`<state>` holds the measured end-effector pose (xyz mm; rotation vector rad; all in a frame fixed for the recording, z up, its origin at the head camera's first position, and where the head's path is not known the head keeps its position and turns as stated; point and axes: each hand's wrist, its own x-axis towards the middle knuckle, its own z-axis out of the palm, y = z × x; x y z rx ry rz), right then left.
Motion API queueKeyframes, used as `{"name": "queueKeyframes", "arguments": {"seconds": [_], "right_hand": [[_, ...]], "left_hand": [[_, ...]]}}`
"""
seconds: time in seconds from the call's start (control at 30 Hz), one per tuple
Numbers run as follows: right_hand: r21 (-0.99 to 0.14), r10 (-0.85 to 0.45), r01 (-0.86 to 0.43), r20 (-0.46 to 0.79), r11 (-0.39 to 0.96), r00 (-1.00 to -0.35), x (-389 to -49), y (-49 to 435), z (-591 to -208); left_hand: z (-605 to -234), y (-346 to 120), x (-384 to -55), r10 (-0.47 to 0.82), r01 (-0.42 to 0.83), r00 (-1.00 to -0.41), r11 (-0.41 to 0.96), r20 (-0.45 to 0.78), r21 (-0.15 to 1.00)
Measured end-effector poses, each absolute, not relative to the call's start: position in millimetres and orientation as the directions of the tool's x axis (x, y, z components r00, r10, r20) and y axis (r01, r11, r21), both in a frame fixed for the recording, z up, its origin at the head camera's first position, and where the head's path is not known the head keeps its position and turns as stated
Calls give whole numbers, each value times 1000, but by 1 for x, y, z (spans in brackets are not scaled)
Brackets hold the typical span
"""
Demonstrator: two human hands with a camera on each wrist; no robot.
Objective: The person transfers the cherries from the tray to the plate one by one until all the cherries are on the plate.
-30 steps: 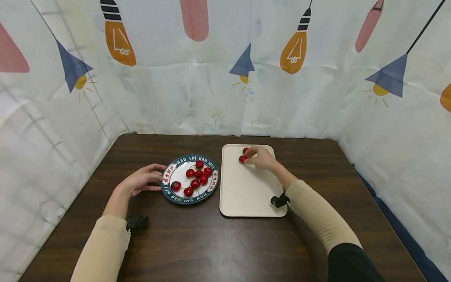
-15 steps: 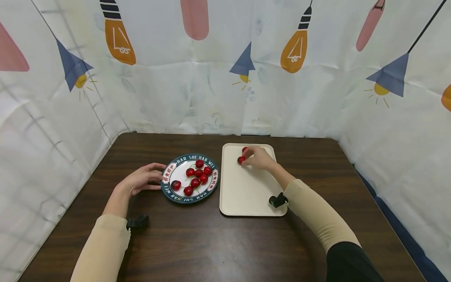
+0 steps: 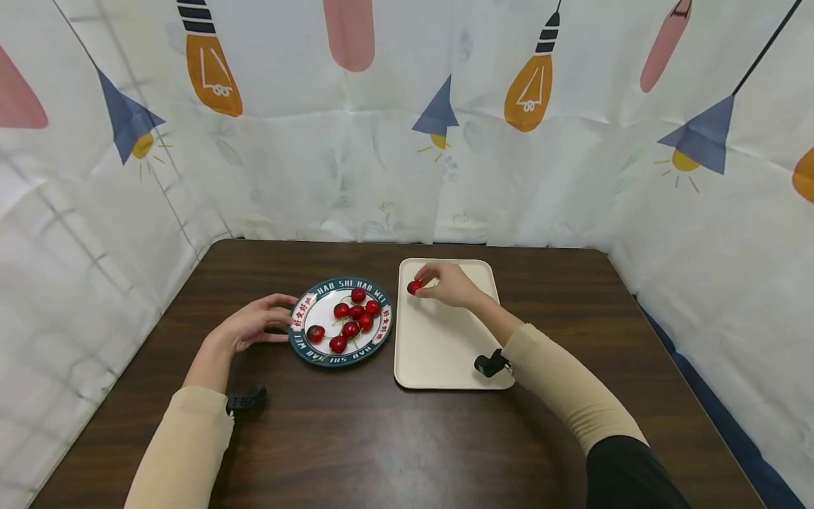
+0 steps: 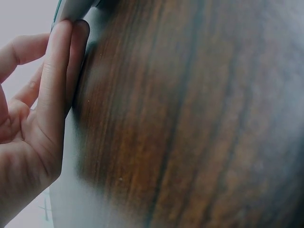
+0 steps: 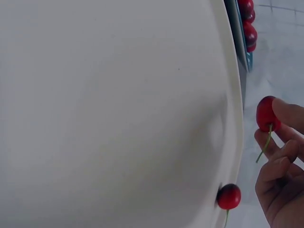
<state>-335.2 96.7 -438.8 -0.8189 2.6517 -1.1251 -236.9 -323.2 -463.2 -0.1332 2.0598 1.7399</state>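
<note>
In the head view my right hand (image 3: 448,285) pinches a red cherry (image 3: 414,287) between thumb and fingertips, over the far left part of the cream tray (image 3: 445,353). The right wrist view shows that cherry (image 5: 266,114) raised, its green stem hanging down. Another cherry (image 5: 229,196) lies at the tray's edge, hidden behind my hand in the head view. My left hand (image 3: 257,324) touches the left edge of the round plate (image 3: 343,360) with fairly straight fingers. On this white plate with a dark blue lettered rim lie several cherries (image 3: 357,312) with stems.
The plate stands just left of the tray on a dark brown wooden table (image 3: 381,438). A patterned white curtain (image 3: 343,177) encloses the back and sides. Black straps (image 3: 246,400) are worn at both wrists.
My right hand has moved left over the tray with the pinched cherry, away from the other tray cherry. My left hand and the plate have stayed in place.
</note>
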Motion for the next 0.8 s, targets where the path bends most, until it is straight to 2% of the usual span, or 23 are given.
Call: {"name": "queueKeyframes", "arguments": {"seconds": [0.8], "right_hand": [[-708, -684, -497, 27, 502, -729, -301, 16, -432]], "left_hand": [[-469, -324, -238, 209, -338, -901, 208, -379, 918]]}}
